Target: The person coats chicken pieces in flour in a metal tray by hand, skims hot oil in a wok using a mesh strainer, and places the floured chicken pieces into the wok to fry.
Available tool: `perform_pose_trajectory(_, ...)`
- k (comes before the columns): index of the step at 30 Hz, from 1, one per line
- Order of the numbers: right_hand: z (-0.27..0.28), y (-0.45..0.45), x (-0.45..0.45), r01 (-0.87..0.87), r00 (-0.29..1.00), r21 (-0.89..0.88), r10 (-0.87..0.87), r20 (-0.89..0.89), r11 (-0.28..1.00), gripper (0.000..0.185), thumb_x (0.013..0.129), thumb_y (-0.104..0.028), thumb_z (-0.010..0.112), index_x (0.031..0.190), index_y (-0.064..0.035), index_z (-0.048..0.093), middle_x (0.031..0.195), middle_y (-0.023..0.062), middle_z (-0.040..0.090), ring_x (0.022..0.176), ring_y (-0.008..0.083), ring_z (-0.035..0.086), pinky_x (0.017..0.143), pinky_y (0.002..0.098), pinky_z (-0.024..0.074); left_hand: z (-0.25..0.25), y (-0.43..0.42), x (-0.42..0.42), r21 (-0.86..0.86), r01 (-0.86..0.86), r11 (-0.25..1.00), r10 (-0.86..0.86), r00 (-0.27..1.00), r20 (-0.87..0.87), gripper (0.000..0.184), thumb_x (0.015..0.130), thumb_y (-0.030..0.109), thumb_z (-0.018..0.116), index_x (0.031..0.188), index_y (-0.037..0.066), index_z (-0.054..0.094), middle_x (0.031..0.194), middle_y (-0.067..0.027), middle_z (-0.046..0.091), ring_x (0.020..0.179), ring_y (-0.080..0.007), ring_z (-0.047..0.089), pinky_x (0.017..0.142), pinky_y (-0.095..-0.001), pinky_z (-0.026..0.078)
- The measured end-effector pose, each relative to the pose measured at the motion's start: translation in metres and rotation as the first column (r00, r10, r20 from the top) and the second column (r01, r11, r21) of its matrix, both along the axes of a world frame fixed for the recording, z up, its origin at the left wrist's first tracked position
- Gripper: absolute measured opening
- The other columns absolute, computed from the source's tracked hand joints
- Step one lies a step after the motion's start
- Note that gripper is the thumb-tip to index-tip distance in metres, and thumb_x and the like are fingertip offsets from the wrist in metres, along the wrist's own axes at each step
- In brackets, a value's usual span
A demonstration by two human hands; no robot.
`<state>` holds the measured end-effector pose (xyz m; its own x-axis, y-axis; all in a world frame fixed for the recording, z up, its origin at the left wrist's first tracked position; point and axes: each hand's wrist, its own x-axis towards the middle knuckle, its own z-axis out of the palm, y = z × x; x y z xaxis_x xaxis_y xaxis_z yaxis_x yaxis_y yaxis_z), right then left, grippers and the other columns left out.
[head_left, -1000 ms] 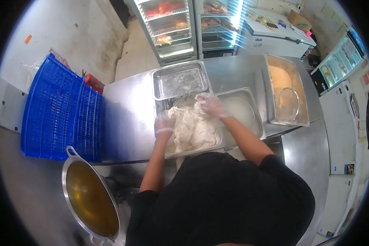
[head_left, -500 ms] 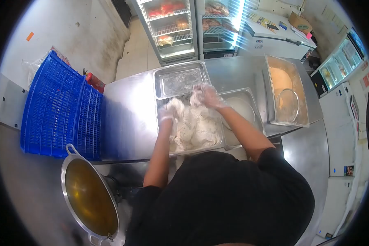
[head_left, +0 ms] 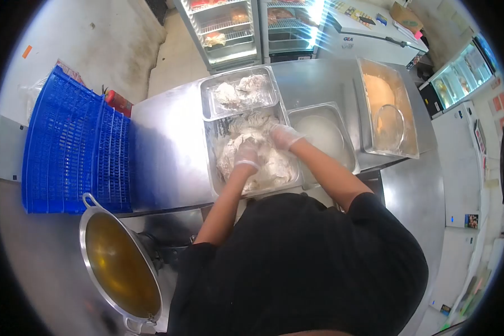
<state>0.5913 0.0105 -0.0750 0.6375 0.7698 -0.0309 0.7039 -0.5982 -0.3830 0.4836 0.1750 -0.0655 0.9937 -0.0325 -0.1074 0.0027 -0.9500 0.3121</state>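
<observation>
White-coated pieces [head_left: 279, 169], black shirt [head_left: 297, 263]

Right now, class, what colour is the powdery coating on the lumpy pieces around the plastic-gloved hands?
The powdery coating is white, best seen in the head view.

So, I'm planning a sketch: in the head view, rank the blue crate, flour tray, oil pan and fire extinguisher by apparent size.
Blue crate
Flour tray and oil pan: too close to rank
Fire extinguisher
</observation>
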Motion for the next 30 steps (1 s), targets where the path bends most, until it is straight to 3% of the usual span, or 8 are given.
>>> perform_pose_trajectory(3,-0.008,-0.001,-0.014,0.076,0.994,-0.118,-0.066,0.089,0.99,0.018,0.087,-0.009,0.05,0.089,-0.0034,0.067,0.083,0.0183,0.069,0.08,0.0369,0.069,0.071,0.0479,0.0547,-0.034,0.003,-0.001,0.183,0.136,0.974,-0.136,0.991,-0.015,0.058,0.079,0.026,0.067,0.134,0.014,0.055,0.135,-0.0168,0.054,0.131,-0.0333,0.045,0.111,-0.0397,0.035)
perform_pose_trajectory(6,0.011,-0.007,-0.012,0.166,0.986,-0.032,-0.165,0.025,0.986,0.019,0.087,-0.009,0.049,0.089,-0.0014,0.066,0.085,0.021,0.069,0.082,0.0388,0.068,0.073,0.0488,0.0537,-0.068,0.034,-0.003,-0.139,0.084,0.987,-0.033,0.942,0.334,0.056,0.08,0.021,0.067,0.134,0.013,0.055,0.135,-0.016,0.054,0.128,-0.0332,0.047,0.108,-0.0391,0.039)
perform_pose_trajectory(9,0.012,-0.012,-0.006,0.132,0.991,0.059,-0.132,-0.01,0.989,0.017,0.086,-0.01,0.053,0.092,0.0,0.066,0.086,0.024,0.068,0.084,0.0405,0.067,0.076,0.0492,0.0525,-0.051,0.04,-0.007,-0.349,-0.088,0.933,0.191,0.943,0.273,0.048,0.081,0.017,0.067,0.128,0.01,0.059,0.128,-0.017,0.059,0.121,-0.0328,0.054,0.102,-0.0405,0.044)
perform_pose_trajectory(15,-0.001,-0.018,0.008,0.262,0.965,0.247,-0.252,-0.072,0.933,0.023,0.086,-0.018,0.062,0.1,-0.0011,0.068,0.099,0.0239,0.067,0.092,0.0389,0.065,0.082,0.0454,0.0514,-0.063,0.03,-0.014,-0.322,-0.258,0.911,0.327,0.927,0.182,0.037,0.084,0.032,0.065,0.111,0.006,0.066,0.11,-0.02,0.067,0.1,-0.0337,0.065,0.087,-0.0424,0.052)
perform_pose_trajectory(18,0.051,-0.028,-0.004,0.212,0.977,0.434,-0.175,-0.122,0.876,0.021,0.083,-0.018,0.062,0.096,-0.0022,0.066,0.091,0.0216,0.067,0.09,0.039,0.065,0.08,0.0469,0.0513,-0.077,0.041,-0.008,-0.103,-0.304,0.947,0.318,0.932,0.173,0.038,0.083,0.038,0.065,0.102,0.005,0.069,0.098,-0.0173,0.07,0.089,-0.0346,0.067,0.077,-0.043,0.053)
perform_pose_trajectory(24,0.085,-0.021,-0.016,0.288,0.955,0.33,-0.293,-0.036,0.899,0.02,0.087,-0.021,0.062,0.096,-0.0034,0.068,0.093,0.0202,0.068,0.088,0.0355,0.065,0.079,0.043,0.0517,0.008,0.047,-0.012,-0.609,-0.359,0.708,0.534,0.836,0.129,0.029,0.083,0.032,0.068,0.093,0.005,0.07,0.083,-0.0177,0.068,0.08,-0.0357,0.065,0.073,-0.0435,0.05)
perform_pose_trajectory(27,0.023,0.024,-0.021,0.093,0.974,0.259,-0.142,0.175,0.961,0.017,0.088,-0.016,0.058,0.087,-0.0005,0.065,0.085,0.0202,0.066,0.083,0.0364,0.065,0.075,0.0452,0.0512,0.015,0.02,-0.001,-0.451,-0.287,0.845,0.426,0.871,0.245,0.024,0.083,0.029,0.069,0.088,0.006,0.07,0.081,-0.0163,0.068,0.08,-0.0361,0.064,0.073,-0.0432,0.051)
perform_pose_trajectory(30,0.046,0.024,-0.052,0.247,0.963,0.213,-0.264,0.059,0.945,0.014,0.085,-0.012,0.056,0.083,0.0006,0.063,0.08,0.022,0.064,0.081,0.0377,0.064,0.072,0.0466,0.0511,0.042,0.012,-0.002,-0.404,-0.218,0.888,0.349,0.893,0.284,0.028,0.082,0.032,0.068,0.089,0.006,0.071,0.081,-0.0202,0.068,0.074,-0.038,0.065,0.067,-0.0459,0.05)
